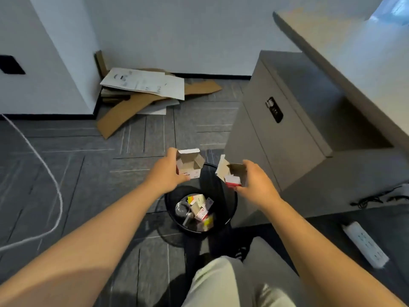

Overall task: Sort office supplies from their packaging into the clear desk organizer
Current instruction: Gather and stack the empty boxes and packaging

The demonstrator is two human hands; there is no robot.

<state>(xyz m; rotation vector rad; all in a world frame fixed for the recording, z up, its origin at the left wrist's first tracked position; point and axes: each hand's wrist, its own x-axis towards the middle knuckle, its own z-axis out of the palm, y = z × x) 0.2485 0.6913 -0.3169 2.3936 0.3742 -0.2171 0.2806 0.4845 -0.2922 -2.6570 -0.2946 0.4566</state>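
Left box (190,166): small, white with red print, flaps open, nothing seen inside, held upright above the bin.
Right box (232,175): small, white and red, flaps open, tilted, held above the bin.
Bin (230,209): round, black, set on the floor; more small boxes and wrappers are piled inside.

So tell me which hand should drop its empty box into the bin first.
Probably the right hand: its opened box hangs nearer over the black bin; the left hand holds its box beyond the far rim.
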